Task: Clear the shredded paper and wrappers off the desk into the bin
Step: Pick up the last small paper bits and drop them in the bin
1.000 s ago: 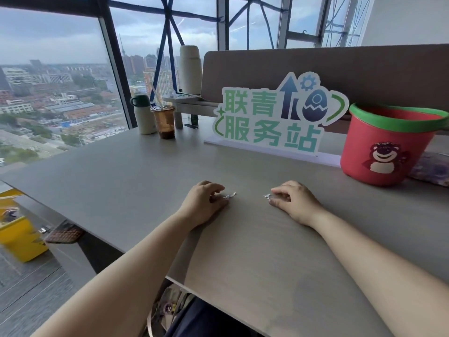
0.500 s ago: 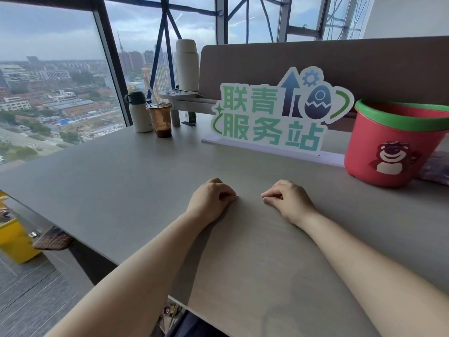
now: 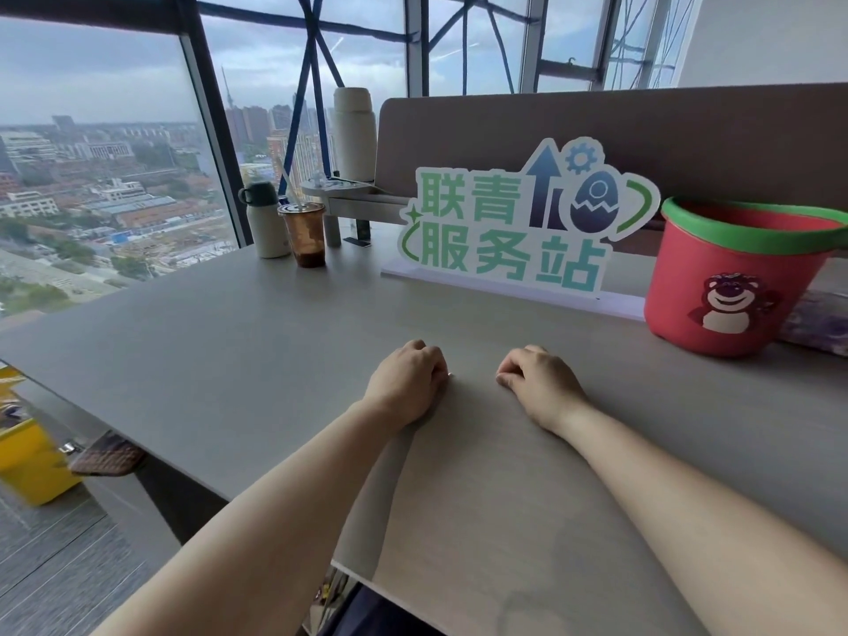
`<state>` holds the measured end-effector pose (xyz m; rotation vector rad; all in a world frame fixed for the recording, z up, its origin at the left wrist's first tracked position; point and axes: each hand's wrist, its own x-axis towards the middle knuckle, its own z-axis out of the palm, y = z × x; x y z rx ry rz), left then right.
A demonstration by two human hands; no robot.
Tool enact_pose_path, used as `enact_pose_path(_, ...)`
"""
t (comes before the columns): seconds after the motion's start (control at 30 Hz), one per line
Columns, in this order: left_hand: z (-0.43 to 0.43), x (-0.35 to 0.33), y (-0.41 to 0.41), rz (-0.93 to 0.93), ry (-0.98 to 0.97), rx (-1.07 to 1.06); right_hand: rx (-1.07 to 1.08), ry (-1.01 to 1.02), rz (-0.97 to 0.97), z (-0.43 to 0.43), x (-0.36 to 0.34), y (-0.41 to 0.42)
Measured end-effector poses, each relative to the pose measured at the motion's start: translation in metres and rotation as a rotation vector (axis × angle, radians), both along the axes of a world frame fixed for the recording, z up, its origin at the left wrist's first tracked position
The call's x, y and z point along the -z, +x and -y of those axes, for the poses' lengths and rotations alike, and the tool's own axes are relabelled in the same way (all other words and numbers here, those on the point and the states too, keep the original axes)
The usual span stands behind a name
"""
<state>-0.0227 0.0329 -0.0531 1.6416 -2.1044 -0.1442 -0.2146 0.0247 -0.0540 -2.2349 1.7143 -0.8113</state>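
Observation:
My left hand [image 3: 406,383] and my right hand [image 3: 539,387] rest on the grey desk [image 3: 229,351], a short gap between them, both with fingers curled under. A tiny shiny glint of a wrapper scrap [image 3: 449,374] shows at my left fingertips. The scrap under my right fingers is hidden. The bin [image 3: 752,229], a red bucket with a green rim and a bear picture, stands on the desk to the far right of my right hand. Its inside is not visible.
A green-lettered standing sign [image 3: 518,222] sits behind my hands, with a brown divider panel [image 3: 642,130] behind it. At the back left are a white flask [image 3: 265,222], a plastic drink cup [image 3: 304,234] and a tall thermos [image 3: 354,133]. A yellow box [image 3: 27,461] is on the floor at left.
Small shiny scraps that lay at both sets of fingertips have been drawn in under the curling fingers. The view has tilted slightly; the hands stay in place.

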Motion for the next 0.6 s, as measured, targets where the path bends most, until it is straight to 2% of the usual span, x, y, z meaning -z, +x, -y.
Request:
enact_pose_path(0.1, 0.001, -0.001, 0.0, -0.018, 0.028, 0.002, 0.021, 0.031, 0.087, 0.003, -0.001, -0.004)
enact_pose_path(0.3, 0.0, -0.006, 0.006, -0.191, 0.033, -0.039, 0.072, 0.087, 0.272, 0.004, -0.004, -0.022)
enact_pose_path(0.6, 0.005, -0.04, -0.003, -0.149, -0.059, 0.02, 0.064, 0.064, 0.316, 0.001, -0.035, -0.043)
